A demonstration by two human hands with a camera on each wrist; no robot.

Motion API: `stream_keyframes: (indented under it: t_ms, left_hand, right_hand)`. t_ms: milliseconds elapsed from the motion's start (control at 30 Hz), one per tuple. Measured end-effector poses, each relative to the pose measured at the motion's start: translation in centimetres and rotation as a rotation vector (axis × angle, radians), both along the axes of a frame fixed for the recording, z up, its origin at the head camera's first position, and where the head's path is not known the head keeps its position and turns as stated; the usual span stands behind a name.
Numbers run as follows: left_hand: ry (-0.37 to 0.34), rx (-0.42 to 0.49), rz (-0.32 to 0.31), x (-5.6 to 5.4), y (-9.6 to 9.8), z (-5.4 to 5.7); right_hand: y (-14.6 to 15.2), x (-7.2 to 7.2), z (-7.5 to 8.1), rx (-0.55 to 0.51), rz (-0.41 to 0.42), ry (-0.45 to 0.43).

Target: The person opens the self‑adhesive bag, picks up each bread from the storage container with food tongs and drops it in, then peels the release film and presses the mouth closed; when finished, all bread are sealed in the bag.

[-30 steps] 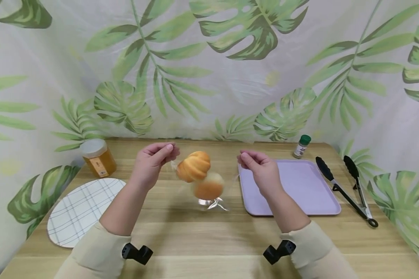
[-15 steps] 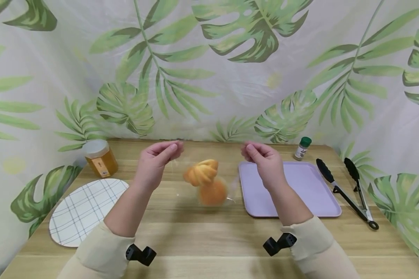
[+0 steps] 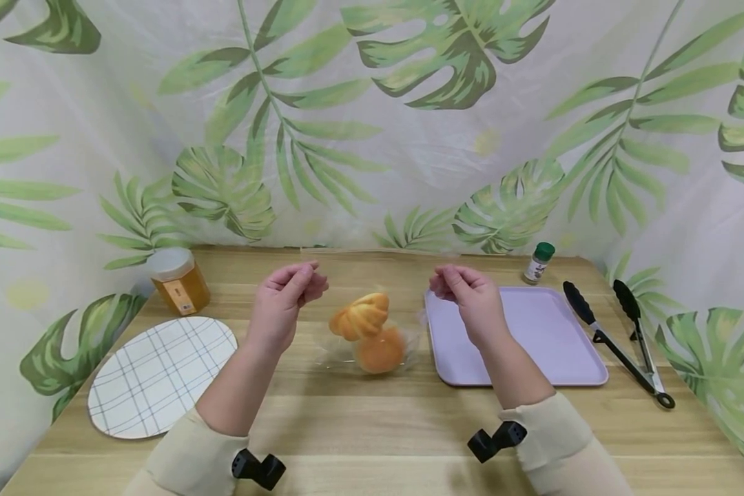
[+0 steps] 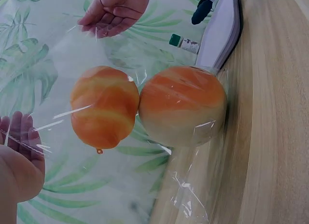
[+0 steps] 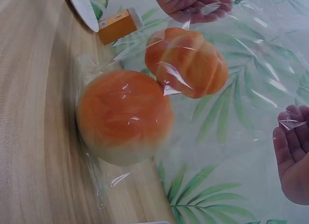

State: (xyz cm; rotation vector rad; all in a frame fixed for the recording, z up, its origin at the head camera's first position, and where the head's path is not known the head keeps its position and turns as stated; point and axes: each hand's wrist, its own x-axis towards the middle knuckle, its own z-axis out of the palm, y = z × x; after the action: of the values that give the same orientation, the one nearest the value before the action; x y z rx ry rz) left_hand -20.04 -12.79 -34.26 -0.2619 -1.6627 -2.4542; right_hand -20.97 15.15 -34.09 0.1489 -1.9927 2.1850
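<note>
No legible text, brand, number or sign is found in any view. A small pale label is seen on the amber plastic jar with the white lid (image 3: pixel 176 281), and another on the small green-capped seasoning bottle (image 3: pixel 538 262); the printing on both is too small to be read.

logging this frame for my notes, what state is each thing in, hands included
clear bag: held open, hanging between both hands, bottom on the table
ridged bun: inside the bag, on top of the other bun
round bun: inside the bag, at the bottom
left hand: raised, fingers pinch the bag's edge
right hand: raised, fingers pinch the bag's other edge
jar: upright, lid on
spice bottle: upright, capped
tongs: lying open
purple tray: flat, nothing on it
checked plate: flat, nothing on it
</note>
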Motion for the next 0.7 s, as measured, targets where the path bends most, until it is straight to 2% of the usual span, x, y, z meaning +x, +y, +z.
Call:
stream_keyframes:
  t_ms: [200, 467, 700]
  left_hand:
    - [0.015, 0.002, 0.089, -0.1, 0.7, -0.1]
    - [0.023, 0.117, 0.021, 0.2, 1.5, -0.5]
    - [-0.054, 0.159, 0.055, 0.2, 1.9, -0.6]
  right_hand:
    - [-0.1, -0.1, 0.3, -0.008, -0.027, 0.009]
    - [0.2, -0.1, 0.3, -0.008, -0.066, -0.012]
    - [0.2, -0.2, 0.0, -0.001, -0.103, -0.041]
